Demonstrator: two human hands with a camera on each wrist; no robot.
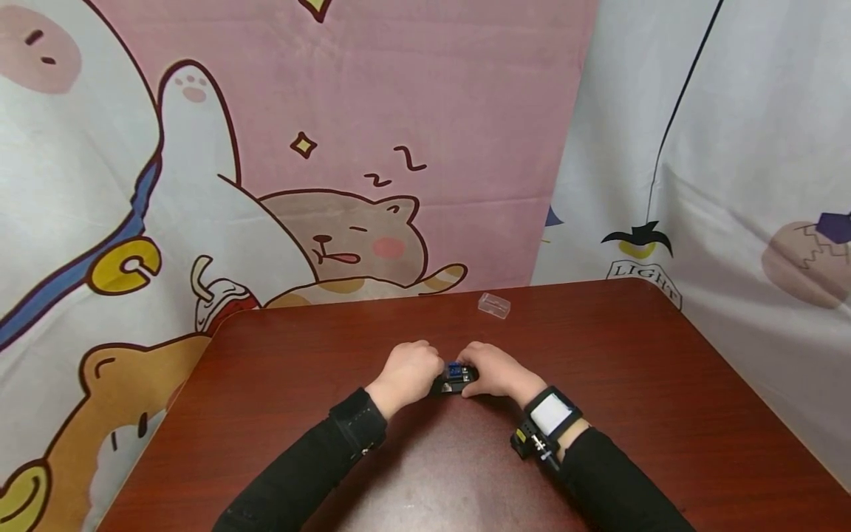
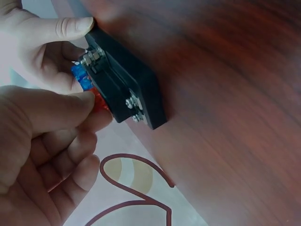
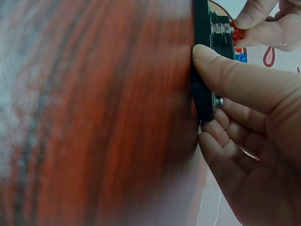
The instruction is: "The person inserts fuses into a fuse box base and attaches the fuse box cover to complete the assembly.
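A black fuse block (image 2: 141, 80) with metal screws and nuts lies on the table between the two hands. My left hand (image 1: 408, 372) pinches a red blade fuse (image 2: 100, 102) between thumb and forefinger, down at the block's slots; its other fingers are loosely curled. Blue blade fuses (image 2: 83, 76) sit in the block beside the red one. From the other side, my right hand (image 1: 497, 371) grips the end of the block, its thumb (image 3: 207, 54) on the base's edge. Fingers hide part of the red fuse.
A small clear plastic cover (image 1: 494, 305) lies near the back edge of the brown table (image 1: 299, 355). Behind the table hangs a printed cloth (image 1: 452, 111) with cartoon animals. A wrist camera (image 1: 532, 441) is strapped to the right forearm.
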